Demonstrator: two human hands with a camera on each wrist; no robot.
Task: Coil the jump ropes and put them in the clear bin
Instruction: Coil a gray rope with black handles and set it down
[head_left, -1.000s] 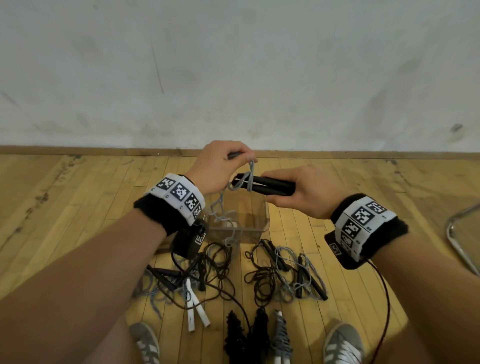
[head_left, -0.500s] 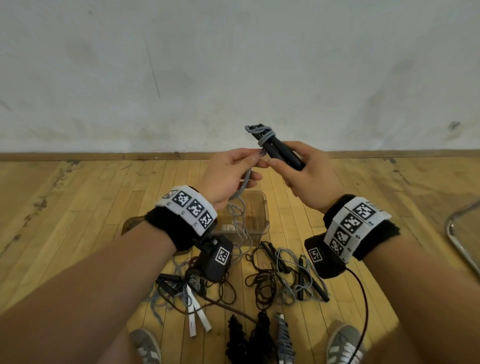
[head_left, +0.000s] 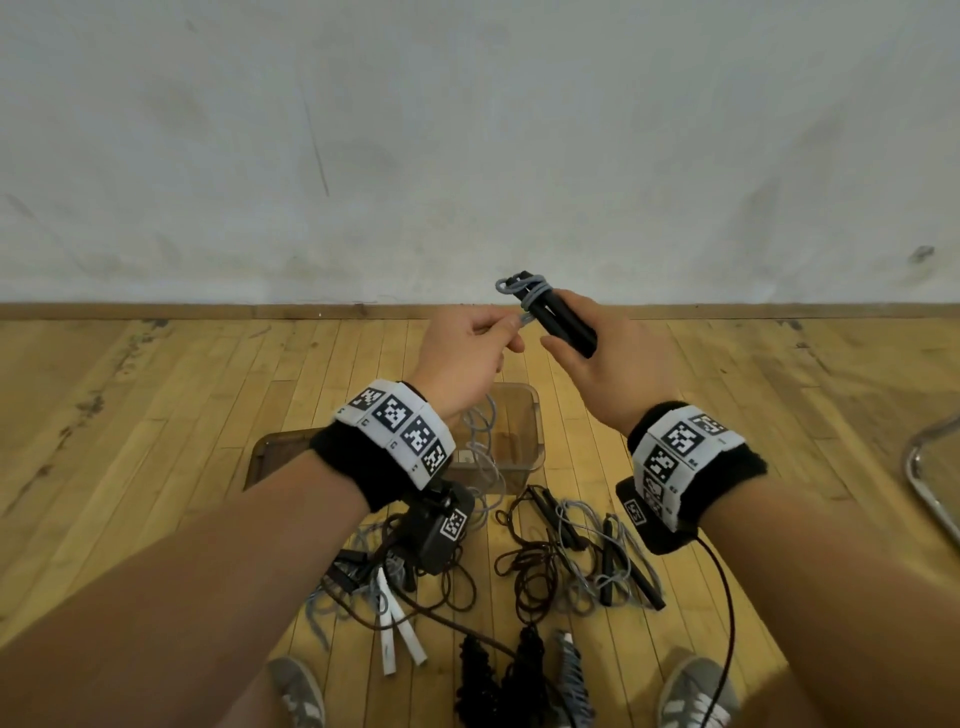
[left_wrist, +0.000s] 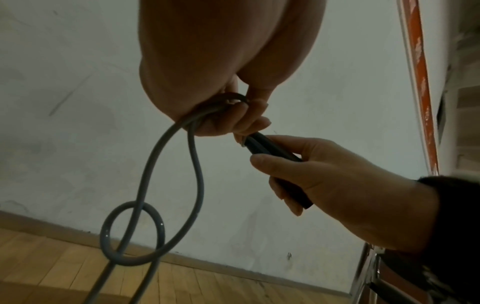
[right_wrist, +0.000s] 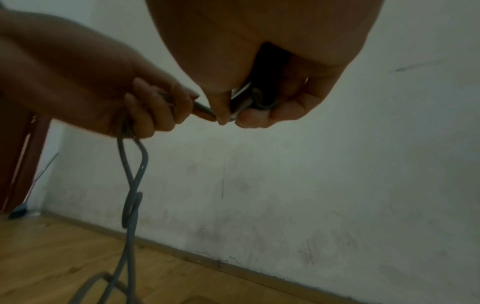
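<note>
My right hand (head_left: 587, 353) grips two black jump-rope handles (head_left: 558, 317) held together, tips pointing up and left, with grey cord (head_left: 524, 288) wound round their top. Just to their left, my left hand (head_left: 483, 338) pinches the same grey cord (left_wrist: 192, 164), which hangs down in loose loops. The cord (right_wrist: 132, 185) drops toward the clear bin (head_left: 535, 410) on the wooden floor below my hands. Part of the bin is hidden behind my left wrist. Several loose jump ropes (head_left: 561, 556), grey and black, lie tangled on the floor in front of the bin.
A white-handled rope (head_left: 395, 629) lies at the lower left of the pile. Coiled bundles (head_left: 524, 670) rest between my two shoes (head_left: 696, 691). A metal chair leg (head_left: 924, 478) curves in at the right edge. The white wall (head_left: 467, 156) rises close behind the bin.
My right hand tilted the handles from level to tips up. More grey cord is wound round their top. My left hand slid back along the cord beside them.
</note>
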